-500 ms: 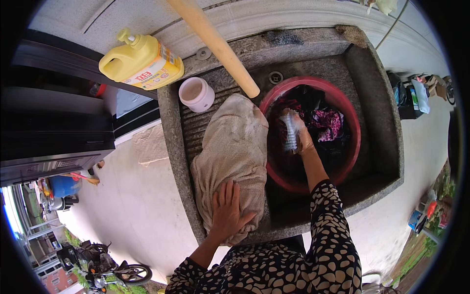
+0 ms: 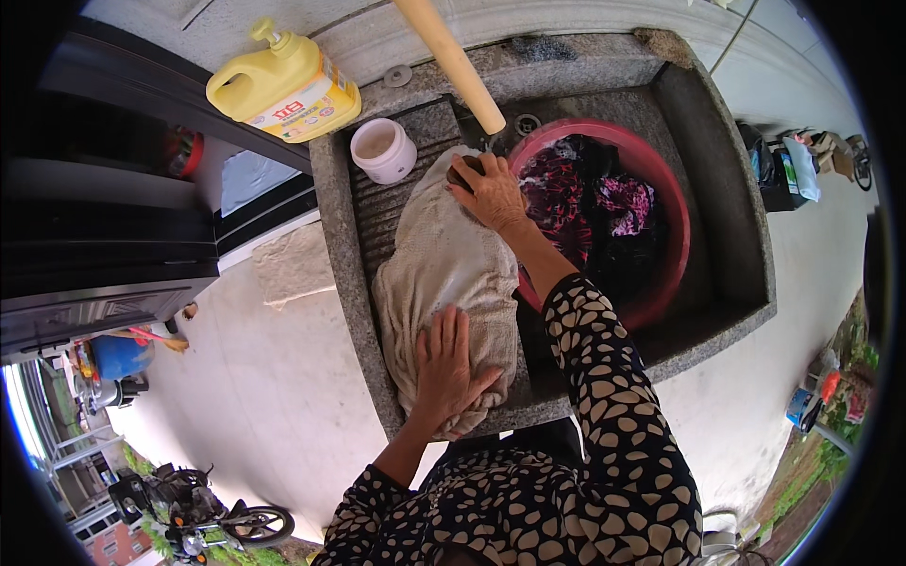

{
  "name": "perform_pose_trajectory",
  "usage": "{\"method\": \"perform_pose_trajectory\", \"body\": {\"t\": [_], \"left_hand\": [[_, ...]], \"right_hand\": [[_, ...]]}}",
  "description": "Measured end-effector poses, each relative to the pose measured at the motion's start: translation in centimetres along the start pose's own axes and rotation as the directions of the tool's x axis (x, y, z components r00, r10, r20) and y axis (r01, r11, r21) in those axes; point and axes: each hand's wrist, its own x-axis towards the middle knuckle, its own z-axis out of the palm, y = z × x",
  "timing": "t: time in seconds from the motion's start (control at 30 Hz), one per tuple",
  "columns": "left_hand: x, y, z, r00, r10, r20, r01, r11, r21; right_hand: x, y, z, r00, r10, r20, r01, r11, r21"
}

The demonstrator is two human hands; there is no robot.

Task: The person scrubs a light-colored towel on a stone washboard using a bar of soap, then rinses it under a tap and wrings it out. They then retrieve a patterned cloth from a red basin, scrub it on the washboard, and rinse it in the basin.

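Observation:
A wet beige cloth (image 2: pixel 439 255), perhaps a towel or garment, lies bunched lengthwise over the ribbed left side of the stone sink (image 2: pixel 342 236). My left hand (image 2: pixel 445 375) rests flat on its near end, fingers spread. At the far end, my right hand (image 2: pixel 497 196) grips a scrub brush (image 2: pixel 461 174) against the cloth; its bristles are hidden beneath. To the right of the cloth, a red plastic basin (image 2: pixel 681 226) holds dark clothes (image 2: pixel 613 255) with pink-patterned parts, wet and partly under water.
A white tub (image 2: pixel 385 156) stands on the ribbed part beyond the cloth. A yellow pump jug (image 2: pixel 288 90) is at the far left edge. A tan pipe (image 2: pixel 455 66) slants down above the sink, near the drain (image 2: pixel 527 124). A motorcycle (image 2: pixel 203 514) is parked lower left.
My right hand has lifted the brush out of the basin and moved it left onto the far end of the cloth. The left hand stays on the cloth. The view has shifted slightly.

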Motion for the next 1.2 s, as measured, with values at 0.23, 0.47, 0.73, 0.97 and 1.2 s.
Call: {"method": "perform_pose_trajectory", "body": {"t": [0.23, 0.47, 0.73, 0.97, 1.2], "left_hand": [[-0.7, -0.8, 0.8, 0.998, -0.047, 0.048, 0.046, 0.999, 0.029], [0.0, 0.1, 0.1, 0.999, 0.034, -0.034, -0.034, 0.999, -0.021], [-8.3, -0.1, -1.5, 0.995, -0.060, -0.082, 0.054, 0.996, -0.069], [-7.2, 0.2, -1.2, 0.973, -0.018, -0.231, -0.011, 0.992, -0.124], [-8.0, -0.7, -0.7, 0.957, -0.087, -0.278, 0.017, 0.970, -0.244]], "right_hand": [[-11.7, -9.0, -7.6, 0.877, -0.439, 0.196, 0.401, 0.893, 0.207], [-1.4, -3.8, -0.3, 0.971, -0.150, 0.185, 0.162, 0.986, -0.048], [-14.2, -12.8, -6.8, 0.820, -0.530, 0.214, 0.493, 0.845, 0.205], [-2.0, -5.2, -0.1, 0.980, -0.146, 0.137, 0.168, 0.970, -0.174], [-16.3, -14.7, -8.8, 0.822, -0.509, 0.255, 0.427, 0.847, 0.315]]}}
